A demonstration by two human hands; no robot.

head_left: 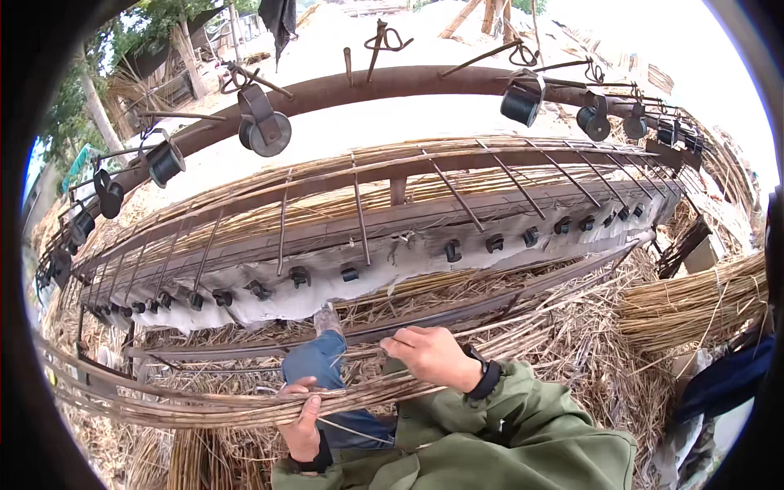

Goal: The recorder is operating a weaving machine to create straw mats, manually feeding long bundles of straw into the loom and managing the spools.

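A long bundle of thin dry reeds lies across my lap, running from the far left up toward the right. My left hand grips it from below, thumb over the top and fingers wrapped around the stems. Slightly above the bundle, my right hand is closed, fingertips pinched together. A single thin reed sticks out leftward from that pinch; its other end is hard to follow among the stems. Both arms have green sleeves with dark cuffs or bands at the wrists.
Ahead stands a long metal frame with hanging dark wire spools. Below it, metal rods cross a reed mat, and more small spools hang along a pale sheet. A tied reed bundle lies right; loose straw covers the ground.
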